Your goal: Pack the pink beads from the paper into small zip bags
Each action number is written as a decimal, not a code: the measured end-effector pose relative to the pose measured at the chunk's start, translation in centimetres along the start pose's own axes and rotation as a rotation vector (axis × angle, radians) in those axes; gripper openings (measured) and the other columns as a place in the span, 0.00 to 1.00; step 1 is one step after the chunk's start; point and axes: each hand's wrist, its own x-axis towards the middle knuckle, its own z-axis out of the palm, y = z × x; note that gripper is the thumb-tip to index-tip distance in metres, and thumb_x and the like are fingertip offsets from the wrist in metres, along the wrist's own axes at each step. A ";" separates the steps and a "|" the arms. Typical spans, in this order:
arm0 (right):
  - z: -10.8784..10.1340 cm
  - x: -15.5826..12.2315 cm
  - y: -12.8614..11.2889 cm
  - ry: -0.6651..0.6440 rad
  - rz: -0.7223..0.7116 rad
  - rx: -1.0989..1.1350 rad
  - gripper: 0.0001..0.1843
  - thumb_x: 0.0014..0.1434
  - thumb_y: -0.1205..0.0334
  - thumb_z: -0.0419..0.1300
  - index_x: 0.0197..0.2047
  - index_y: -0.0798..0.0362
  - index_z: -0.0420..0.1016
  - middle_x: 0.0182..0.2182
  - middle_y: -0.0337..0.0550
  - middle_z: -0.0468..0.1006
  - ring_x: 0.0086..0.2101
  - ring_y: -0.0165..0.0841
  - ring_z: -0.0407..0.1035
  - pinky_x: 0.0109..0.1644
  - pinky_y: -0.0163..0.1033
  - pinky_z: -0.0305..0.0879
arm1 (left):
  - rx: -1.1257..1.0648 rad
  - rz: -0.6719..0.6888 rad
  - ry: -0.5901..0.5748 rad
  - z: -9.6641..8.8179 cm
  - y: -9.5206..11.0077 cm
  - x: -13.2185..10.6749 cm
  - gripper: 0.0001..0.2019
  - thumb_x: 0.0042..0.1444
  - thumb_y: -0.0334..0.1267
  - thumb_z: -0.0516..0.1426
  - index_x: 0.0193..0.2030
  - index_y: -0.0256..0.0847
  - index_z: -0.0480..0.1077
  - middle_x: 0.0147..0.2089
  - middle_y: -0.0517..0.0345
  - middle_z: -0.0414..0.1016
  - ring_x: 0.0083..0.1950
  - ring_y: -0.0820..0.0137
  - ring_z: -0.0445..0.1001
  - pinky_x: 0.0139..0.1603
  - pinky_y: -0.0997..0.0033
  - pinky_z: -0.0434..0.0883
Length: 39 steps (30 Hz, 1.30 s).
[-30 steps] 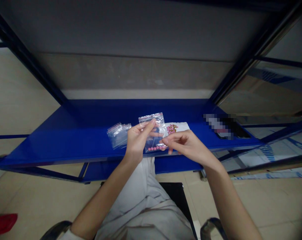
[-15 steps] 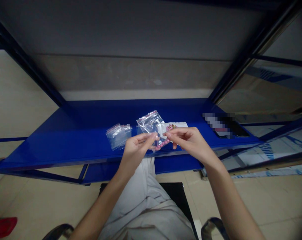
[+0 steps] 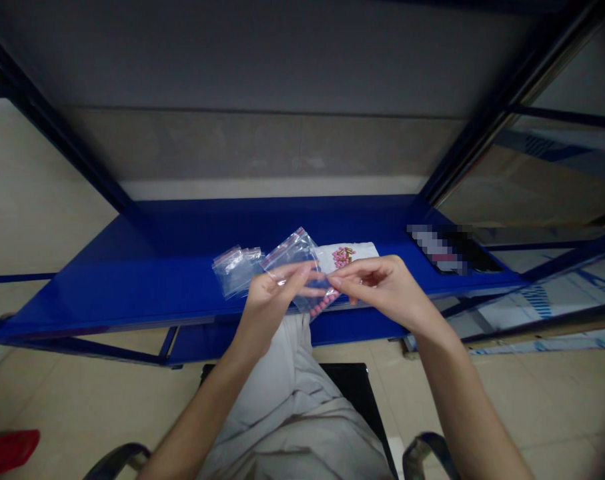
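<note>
A clear zip bag [image 3: 293, 249] with a red-lined seal is held between my two hands over the shelf's front edge. Several small pink round pieces, like beads [image 3: 323, 304], gather in its lower corner. My left hand [image 3: 278, 287] grips the bag from the left, thumb against the plastic and fingers partly seen through it. With thumb and forefinger, my right hand [image 3: 377, 283] pinches the bag's right edge. Behind the right hand, a white sheet [image 3: 366, 249] bears a small heap of pink and gold-coloured pieces [image 3: 343, 257].
More clear zip bags [image 3: 235, 273] lie flat left of my hands on the blue shelf [image 3: 147, 267]. Dark flat objects [image 3: 447, 250], partly pixelated, lie at its right end. Blue frame posts rise at both sides, and a red object [image 3: 9, 450] is on the floor.
The bag has tilted and shifted left and down, with the pink pieces now lower in its corner. More of the sheet and its heap shows. My left fingers have straightened across the bag.
</note>
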 end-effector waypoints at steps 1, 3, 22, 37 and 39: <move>0.0 0.0 0.1 -0.011 -0.004 -0.015 0.11 0.50 0.54 0.65 0.31 0.53 0.81 0.21 0.41 0.78 0.20 0.27 0.67 0.20 0.31 0.61 | 0.000 0.026 0.007 0.1 0.0 0.1 0.14 0.52 0.46 0.60 0.41 0.39 0.77 0.39 0.53 0.81 0.34 0.64 0.80 0.40 0.69 0.73; -0.2 0.1 0.4 -0.026 -0.014 -0.046 0.11 0.50 0.54 0.65 0.30 0.54 0.81 0.22 0.41 0.78 0.20 0.27 0.67 0.20 0.31 0.61 | -0.001 0.077 0.014 0.1 -0.1 0.4 0.13 0.53 0.45 0.59 0.40 0.40 0.77 0.39 0.54 0.81 0.35 0.64 0.80 0.43 0.68 0.73; -0.1 -0.3 -0.1 0.039 -0.338 -0.550 0.10 0.57 0.58 0.60 0.43 0.48 0.74 0.49 0.45 0.72 0.48 0.38 0.68 0.45 0.40 0.67 | 0.432 0.141 -0.230 -0.3 -0.3 3.2 0.08 0.41 0.41 0.65 0.22 0.38 0.76 0.20 0.59 0.75 0.23 0.71 0.72 0.22 0.77 0.65; 0.9 2.3 3.9 0.372 0.109 0.185 0.18 0.49 0.49 0.64 0.36 0.56 0.80 0.28 0.45 0.80 0.23 0.32 0.71 0.20 0.33 0.66 | -0.254 -0.101 -0.138 -0.9 -3.6 3.5 0.21 0.55 0.49 0.56 0.51 0.40 0.68 0.47 0.46 0.78 0.42 0.61 0.79 0.49 0.63 0.70; 1.0 2.7 4.4 0.248 0.150 0.302 0.20 0.54 0.47 0.58 0.38 0.56 0.79 0.38 0.49 0.80 0.30 0.34 0.74 0.22 0.33 0.68 | -0.228 -0.087 -0.134 -1.0 -3.7 3.6 0.20 0.56 0.48 0.56 0.52 0.39 0.67 0.47 0.46 0.78 0.40 0.62 0.80 0.49 0.63 0.69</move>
